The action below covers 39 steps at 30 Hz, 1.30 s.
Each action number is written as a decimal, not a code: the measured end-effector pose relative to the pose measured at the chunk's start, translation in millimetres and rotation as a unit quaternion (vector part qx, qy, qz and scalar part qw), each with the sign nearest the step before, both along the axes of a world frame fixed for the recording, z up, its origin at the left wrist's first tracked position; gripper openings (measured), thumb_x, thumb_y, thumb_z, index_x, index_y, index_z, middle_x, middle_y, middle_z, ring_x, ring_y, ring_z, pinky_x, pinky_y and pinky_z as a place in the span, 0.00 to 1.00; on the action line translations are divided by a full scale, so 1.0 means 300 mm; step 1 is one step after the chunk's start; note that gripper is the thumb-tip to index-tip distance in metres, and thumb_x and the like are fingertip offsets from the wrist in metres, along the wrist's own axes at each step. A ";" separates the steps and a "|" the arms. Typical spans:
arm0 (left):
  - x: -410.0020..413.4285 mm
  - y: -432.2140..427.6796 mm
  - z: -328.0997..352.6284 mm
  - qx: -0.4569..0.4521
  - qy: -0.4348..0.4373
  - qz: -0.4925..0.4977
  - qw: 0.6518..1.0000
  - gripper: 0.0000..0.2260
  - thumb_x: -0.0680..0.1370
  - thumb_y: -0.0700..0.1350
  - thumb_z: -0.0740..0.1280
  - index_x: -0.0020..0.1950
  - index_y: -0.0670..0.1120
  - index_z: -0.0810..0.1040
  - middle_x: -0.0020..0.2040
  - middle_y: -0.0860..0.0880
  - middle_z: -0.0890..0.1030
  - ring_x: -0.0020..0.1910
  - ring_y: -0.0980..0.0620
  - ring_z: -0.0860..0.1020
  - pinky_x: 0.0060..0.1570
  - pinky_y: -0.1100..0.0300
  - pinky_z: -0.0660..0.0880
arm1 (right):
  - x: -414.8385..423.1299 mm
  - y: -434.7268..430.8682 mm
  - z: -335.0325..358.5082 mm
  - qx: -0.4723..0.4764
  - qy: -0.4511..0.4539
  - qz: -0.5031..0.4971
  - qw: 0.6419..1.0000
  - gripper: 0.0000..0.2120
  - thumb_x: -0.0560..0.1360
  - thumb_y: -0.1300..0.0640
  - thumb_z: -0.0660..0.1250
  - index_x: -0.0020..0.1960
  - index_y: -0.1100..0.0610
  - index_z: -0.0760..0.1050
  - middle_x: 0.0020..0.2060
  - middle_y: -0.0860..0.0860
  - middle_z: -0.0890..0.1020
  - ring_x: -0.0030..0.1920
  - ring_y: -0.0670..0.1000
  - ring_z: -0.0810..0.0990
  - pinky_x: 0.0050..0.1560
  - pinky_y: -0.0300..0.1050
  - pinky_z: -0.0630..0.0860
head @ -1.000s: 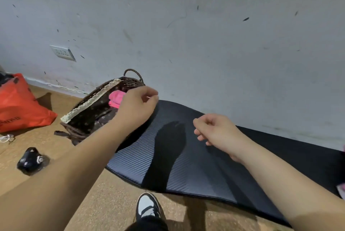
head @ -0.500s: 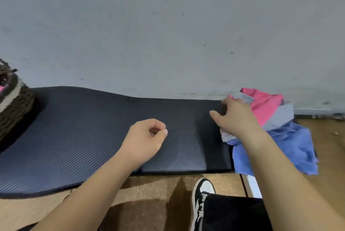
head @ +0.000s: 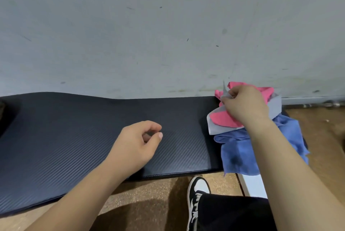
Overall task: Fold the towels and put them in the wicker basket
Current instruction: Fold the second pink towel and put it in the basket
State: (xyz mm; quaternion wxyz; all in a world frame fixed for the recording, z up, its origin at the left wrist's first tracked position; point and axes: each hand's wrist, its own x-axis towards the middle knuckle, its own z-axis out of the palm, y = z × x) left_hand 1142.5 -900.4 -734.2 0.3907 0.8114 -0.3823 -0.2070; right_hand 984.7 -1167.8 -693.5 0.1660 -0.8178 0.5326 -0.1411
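Head view: right hand (head: 244, 105) pinches a corner of the grey towel (head: 213, 128), middle right of frame, atop a blue towel (head: 240, 152). Left hand (head: 138, 143) hangs loosely curled, empty, over the mat (head: 74, 137). The cloth looks soft, light and limp, so it is best lifted by its corners.

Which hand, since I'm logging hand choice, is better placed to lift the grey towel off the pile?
Right. The right hand pinches a corner of the grey towel; the left hand hangs over the mat, apart from the towel, holding nothing.
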 end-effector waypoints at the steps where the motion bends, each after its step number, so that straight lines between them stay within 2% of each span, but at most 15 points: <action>1: 0.002 0.005 0.000 0.001 -0.005 -0.002 1.000 0.07 0.79 0.50 0.72 0.57 0.56 0.84 0.43 0.62 0.83 0.46 0.65 0.80 0.41 0.74 0.73 | 0.002 0.009 0.009 -0.015 -0.014 0.008 1.000 0.18 0.77 0.49 0.70 0.31 0.55 0.73 0.33 0.54 0.76 0.37 0.58 0.75 0.34 0.47 0.68; 7: -0.001 0.009 -0.005 0.003 -0.018 -0.016 1.000 0.07 0.80 0.50 0.71 0.57 0.59 0.82 0.45 0.63 0.82 0.48 0.68 0.78 0.42 0.74 0.72 | 0.020 0.075 0.070 0.071 -0.188 0.067 0.977 0.10 0.76 0.46 0.73 0.46 0.52 0.85 0.44 0.51 0.85 0.44 0.50 0.82 0.47 0.45 0.75; 10: -0.010 0.001 -0.007 0.007 -0.029 -0.029 0.999 0.08 0.80 0.50 0.71 0.59 0.57 0.82 0.48 0.65 0.82 0.50 0.69 0.78 0.42 0.75 0.73 | -0.032 0.015 0.059 -0.028 -0.109 -0.030 0.993 0.19 0.75 0.44 0.72 0.62 0.51 0.80 0.60 0.55 0.77 0.57 0.57 0.79 0.56 0.49 0.74; 13: -0.019 -0.006 -0.015 0.004 -0.037 -0.041 0.998 0.09 0.80 0.50 0.71 0.60 0.56 0.83 0.48 0.66 0.82 0.50 0.67 0.79 0.42 0.74 0.74 | -0.118 -0.062 0.006 0.002 0.010 -0.142 0.990 0.33 0.73 0.42 0.72 0.72 0.55 0.70 0.68 0.61 0.70 0.68 0.66 0.70 0.65 0.60 0.71; 15: -0.025 -0.006 -0.020 0.006 -0.037 -0.048 0.998 0.09 0.79 0.49 0.72 0.59 0.56 0.83 0.48 0.66 0.82 0.50 0.67 0.79 0.43 0.73 0.75 | -0.162 -0.093 -0.044 0.075 0.026 -0.165 0.983 0.34 0.72 0.39 0.70 0.70 0.58 0.70 0.66 0.63 0.72 0.68 0.66 0.70 0.64 0.60 0.72; 17: -0.026 -0.008 -0.025 0.007 -0.038 -0.052 0.998 0.09 0.79 0.49 0.73 0.59 0.57 0.83 0.48 0.65 0.82 0.49 0.66 0.80 0.46 0.68 0.77 | -0.171 -0.096 -0.070 0.101 -0.007 -0.158 0.982 0.23 0.74 0.41 0.68 0.61 0.56 0.76 0.61 0.63 0.77 0.63 0.66 0.75 0.58 0.58 0.74; 19: -0.030 -0.012 -0.029 0.009 -0.041 -0.054 0.998 0.09 0.79 0.49 0.73 0.58 0.58 0.83 0.48 0.65 0.83 0.49 0.65 0.80 0.47 0.65 0.79 | -0.157 -0.085 -0.066 0.052 -0.029 -0.143 0.988 0.14 0.76 0.43 0.66 0.50 0.54 0.77 0.56 0.61 0.78 0.56 0.66 0.77 0.51 0.55 0.74; 22: -0.037 -0.015 -0.032 0.005 -0.041 -0.045 0.998 0.09 0.78 0.48 0.73 0.57 0.58 0.83 0.46 0.64 0.83 0.47 0.64 0.81 0.45 0.66 0.79 | -0.113 -0.061 -0.019 -0.063 -0.044 -0.131 0.988 0.13 0.76 0.45 0.66 0.52 0.55 0.79 0.54 0.59 0.77 0.55 0.65 0.77 0.52 0.55 0.74; 24: -0.043 -0.014 -0.027 0.003 -0.045 -0.039 0.998 0.09 0.78 0.48 0.74 0.57 0.57 0.84 0.45 0.63 0.83 0.46 0.62 0.81 0.43 0.68 0.77 | -0.078 -0.031 0.033 -0.075 -0.145 -0.120 0.979 0.12 0.76 0.47 0.65 0.50 0.56 0.77 0.50 0.55 0.79 0.49 0.58 0.79 0.49 0.51 0.74; 27: -0.044 -0.007 -0.013 -0.007 -0.043 -0.034 0.998 0.09 0.78 0.47 0.74 0.58 0.58 0.84 0.42 0.61 0.83 0.43 0.58 0.82 0.41 0.69 0.76 | -0.026 0.055 0.131 0.023 -0.381 -0.092 0.920 0.09 0.80 0.52 0.65 0.47 0.57 0.72 0.38 0.43 0.79 0.38 0.41 0.76 0.44 0.41 0.70; 29: -0.040 -0.003 0.001 -0.031 -0.041 -0.032 0.998 0.11 0.78 0.47 0.74 0.57 0.61 0.82 0.43 0.61 0.83 0.42 0.54 0.82 0.39 0.67 0.77 | 0.005 0.126 0.190 0.076 -0.466 -0.051 0.880 0.09 0.82 0.55 0.64 0.50 0.61 0.72 0.31 0.40 0.81 0.34 0.39 0.77 0.40 0.36 0.72; 30: -0.041 -0.002 0.013 -0.051 -0.035 -0.027 0.998 0.13 0.78 0.47 0.74 0.59 0.63 0.80 0.44 0.60 0.82 0.42 0.54 0.82 0.39 0.65 0.78 | 0.024 0.165 0.214 0.118 -0.504 -0.015 0.855 0.11 0.82 0.54 0.64 0.53 0.63 0.71 0.31 0.44 0.82 0.35 0.44 0.79 0.39 0.38 0.74; 33: -0.043 -0.001 0.079 -0.121 0.022 0.010 0.992 0.23 0.77 0.53 0.73 0.71 0.60 0.74 0.59 0.62 0.81 0.54 0.59 0.82 0.47 0.65 0.80 | 0.083 0.265 0.252 0.284 -0.597 0.121 0.741 0.18 0.84 0.53 0.61 0.61 0.70 0.67 0.33 0.74 0.76 0.38 0.61 0.76 0.40 0.53 0.73; 36: -0.031 0.015 0.142 -0.203 0.106 0.033 0.973 0.36 0.73 0.61 0.75 0.78 0.60 0.65 0.72 0.63 0.73 0.65 0.58 0.79 0.56 0.59 0.79 | 0.144 0.366 0.233 0.407 -0.517 0.226 0.719 0.13 0.84 0.54 0.64 0.56 0.65 0.72 0.39 0.72 0.79 0.37 0.59 0.78 0.40 0.52 0.75; 39: -0.019 0.035 0.165 -0.213 0.144 0.059 0.965 0.35 0.71 0.58 0.78 0.76 0.57 0.69 0.68 0.60 0.78 0.63 0.61 0.80 0.57 0.61 0.79 | 0.201 0.454 0.174 0.479 -0.338 0.318 0.746 0.19 0.83 0.48 0.66 0.54 0.66 0.78 0.45 0.60 0.80 0.45 0.54 0.79 0.49 0.47 0.76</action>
